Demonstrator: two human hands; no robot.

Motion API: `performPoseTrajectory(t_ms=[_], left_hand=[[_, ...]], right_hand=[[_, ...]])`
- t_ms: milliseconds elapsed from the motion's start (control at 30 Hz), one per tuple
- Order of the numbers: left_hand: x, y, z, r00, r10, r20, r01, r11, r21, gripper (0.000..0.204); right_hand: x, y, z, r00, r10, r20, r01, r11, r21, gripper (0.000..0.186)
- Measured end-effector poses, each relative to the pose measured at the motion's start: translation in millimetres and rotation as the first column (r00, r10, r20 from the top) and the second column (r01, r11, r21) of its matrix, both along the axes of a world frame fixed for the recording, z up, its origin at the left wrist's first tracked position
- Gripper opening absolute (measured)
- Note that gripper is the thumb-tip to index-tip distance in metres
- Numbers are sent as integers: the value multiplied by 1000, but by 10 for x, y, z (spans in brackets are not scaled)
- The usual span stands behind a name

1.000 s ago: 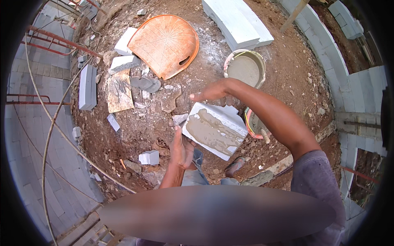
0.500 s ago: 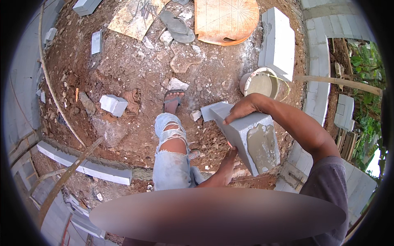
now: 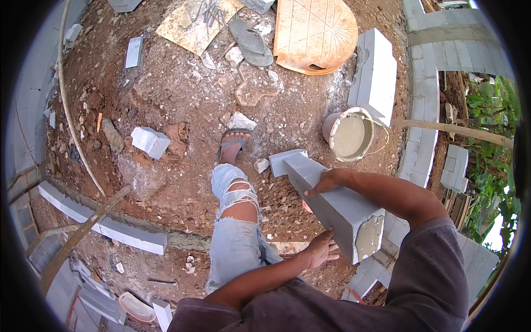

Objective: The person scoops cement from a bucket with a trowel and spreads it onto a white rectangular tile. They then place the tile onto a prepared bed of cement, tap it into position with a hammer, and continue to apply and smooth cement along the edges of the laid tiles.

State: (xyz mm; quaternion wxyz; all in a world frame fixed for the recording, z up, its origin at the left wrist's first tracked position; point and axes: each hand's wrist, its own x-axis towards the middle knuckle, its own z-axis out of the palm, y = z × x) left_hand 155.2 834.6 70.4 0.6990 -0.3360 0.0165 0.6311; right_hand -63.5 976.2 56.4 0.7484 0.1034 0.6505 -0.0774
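A long grey concrete block (image 3: 332,202) is held at a slant in front of my body, with wet mortar (image 3: 369,237) on its near end face. My right hand (image 3: 327,181) grips it from above, over the top right edge. Against its lower left side, close to the mortared end, my left hand (image 3: 322,249) supports it with the fingers partly under the block. The far end is next to a smaller flat grey block piece (image 3: 278,162) on the soil. Beyond the right forearm stands a bucket (image 3: 351,135) of grey mortar mix.
Larger blocks (image 3: 376,74) lie past the bucket, beside a low block wall (image 3: 423,105). An orange plastic panel (image 3: 315,36), a loose sandal (image 3: 251,43) and a board with nails (image 3: 196,25) lie farther off. A block row (image 3: 130,232) and wooden poles (image 3: 83,232) are at left.
The block's near end has swung toward my body and right, so its mortared face shows less. My left hand has shifted along its side toward that end. The view has shifted slightly.
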Motion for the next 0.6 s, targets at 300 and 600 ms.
performPoseTrajectory(t_ms=[300,600], left_hand=[[706,190,-598,995,-63,-74,80,965,249,82],[596,-774,-1068,270,-164,-949,665,744,61,65]], right_hand=[[518,342,-674,999,30,11,-32,991,128,135],[2305,603,47,819,-403,-408,382,914,-136,127]])
